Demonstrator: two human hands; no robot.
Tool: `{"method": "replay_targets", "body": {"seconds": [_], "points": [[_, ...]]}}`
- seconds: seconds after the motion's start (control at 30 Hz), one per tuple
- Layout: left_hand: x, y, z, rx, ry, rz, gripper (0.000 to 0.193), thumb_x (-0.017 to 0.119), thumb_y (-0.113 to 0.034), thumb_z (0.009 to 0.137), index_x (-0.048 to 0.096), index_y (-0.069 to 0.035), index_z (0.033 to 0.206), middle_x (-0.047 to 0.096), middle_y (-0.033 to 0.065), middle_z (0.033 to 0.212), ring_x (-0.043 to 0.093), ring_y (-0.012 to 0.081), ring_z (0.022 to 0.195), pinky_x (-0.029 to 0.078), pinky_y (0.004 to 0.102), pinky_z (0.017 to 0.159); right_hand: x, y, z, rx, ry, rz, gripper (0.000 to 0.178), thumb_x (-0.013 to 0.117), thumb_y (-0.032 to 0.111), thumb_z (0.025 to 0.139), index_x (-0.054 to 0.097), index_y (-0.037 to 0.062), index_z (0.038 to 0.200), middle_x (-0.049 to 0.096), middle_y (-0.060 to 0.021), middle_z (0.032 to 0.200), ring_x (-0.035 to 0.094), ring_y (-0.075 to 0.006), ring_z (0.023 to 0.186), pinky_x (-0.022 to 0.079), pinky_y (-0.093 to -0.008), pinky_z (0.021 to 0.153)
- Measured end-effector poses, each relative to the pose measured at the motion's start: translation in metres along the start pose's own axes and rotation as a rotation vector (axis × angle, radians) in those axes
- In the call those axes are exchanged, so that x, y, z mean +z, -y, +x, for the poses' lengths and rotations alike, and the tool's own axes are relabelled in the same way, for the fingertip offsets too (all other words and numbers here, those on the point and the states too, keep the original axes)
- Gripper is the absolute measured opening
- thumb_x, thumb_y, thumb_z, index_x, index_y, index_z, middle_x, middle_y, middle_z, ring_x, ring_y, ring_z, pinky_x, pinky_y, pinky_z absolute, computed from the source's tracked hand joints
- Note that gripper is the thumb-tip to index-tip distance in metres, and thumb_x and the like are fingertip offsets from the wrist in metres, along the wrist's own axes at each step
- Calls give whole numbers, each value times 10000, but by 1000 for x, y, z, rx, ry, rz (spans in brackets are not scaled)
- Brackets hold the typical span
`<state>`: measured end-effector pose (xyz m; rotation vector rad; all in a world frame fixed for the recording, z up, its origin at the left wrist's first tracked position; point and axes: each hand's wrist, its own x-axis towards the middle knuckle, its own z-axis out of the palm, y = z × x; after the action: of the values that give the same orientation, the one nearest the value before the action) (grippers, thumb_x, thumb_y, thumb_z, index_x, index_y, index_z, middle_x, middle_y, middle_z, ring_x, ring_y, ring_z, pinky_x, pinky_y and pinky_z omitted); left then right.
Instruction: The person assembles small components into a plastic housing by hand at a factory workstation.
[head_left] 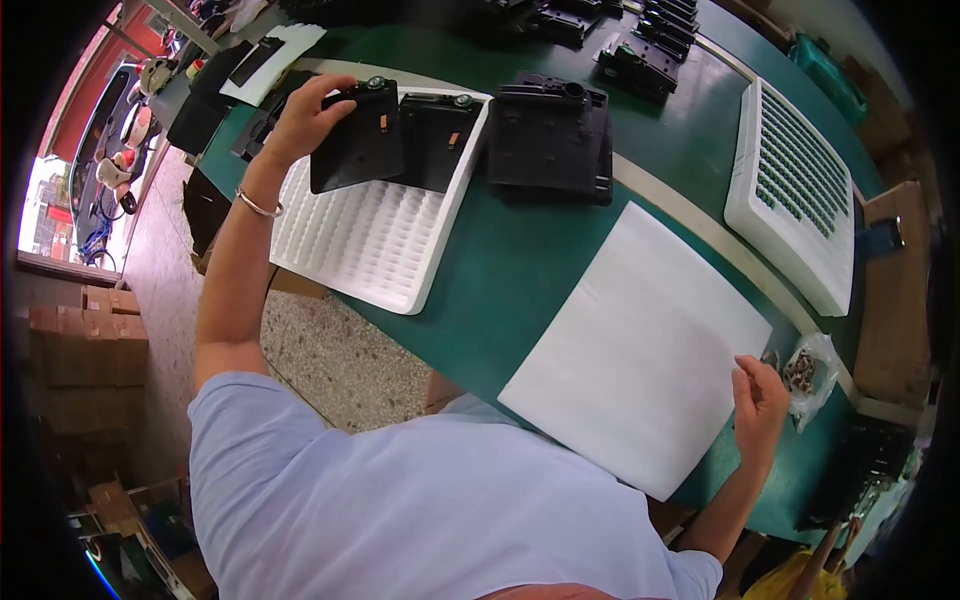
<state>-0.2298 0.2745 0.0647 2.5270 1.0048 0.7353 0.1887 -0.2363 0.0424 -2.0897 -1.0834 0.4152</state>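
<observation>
At the upper left, my left hand (308, 118) is closed on the top edge of a flat black plastic panel (357, 145), thumb in front. The panel has a small round fitting and an orange strip. It overlaps a second, similar black panel (432, 145) at the far end of a white ridged tray (400, 290). At the right, my right hand (762, 408) has its fingers curled in beside the right edge of a white sheet (640, 350). Whatever lies between those fingers, if anything, is hidden.
A stack of black plastic parts (550, 140) stands right of the tray. More black assemblies (640, 65) lie at the far side. A white tray of small green pieces (795, 190) sits far right, and a clear bag of small parts (812, 375) lies close to my right hand.
</observation>
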Motion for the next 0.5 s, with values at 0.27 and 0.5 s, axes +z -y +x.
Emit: {"method": "replay_targets", "body": {"seconds": [0.27,0.5], "points": [[3,46,1,22,51,28,314,691,-100,879,644,-39,1184,651,118,1160,625,251,1045,494,333,877,5,9,-2,-45,10,-57,143,659,40,911,691,-2,1045,585,-14,817,470,-60,639,369,-197,542],[12,52,16,155,113,96,308,661,-78,873,635,-53,1178,650,128,1112,583,315,1086,470,368,936,10,6,-7,-18,17,-69,142,650,54,923,687,-7,1046,571,0,805,474,-57,656,377,-191,563]]}}
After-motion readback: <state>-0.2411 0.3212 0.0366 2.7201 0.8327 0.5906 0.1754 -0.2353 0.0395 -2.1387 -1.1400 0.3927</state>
